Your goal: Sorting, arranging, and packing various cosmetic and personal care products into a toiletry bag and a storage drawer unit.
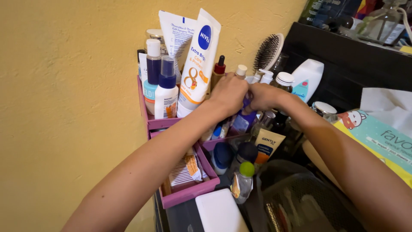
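Observation:
My left hand [228, 92] and my right hand [265, 96] meet over a purple plastic organiser [189, 195] packed with toiletries. Both close around the top of a purple bottle [243, 121] that stands in the organiser; its cap is hidden by my fingers. Just left of my left hand a tall white upside-down tube [198, 64] stands, with a blue-capped white spray bottle [166, 92] beside it. A small red-capped dropper bottle [219, 68] rises behind my left hand.
A hairbrush [268, 51] and a white lotion bottle [307, 78] stand behind my right hand. A small clear bottle with a green cap [243, 180] and a white box [219, 212] sit in front. A tissue pack [382, 137] lies at right; a yellow wall [64, 107] at left.

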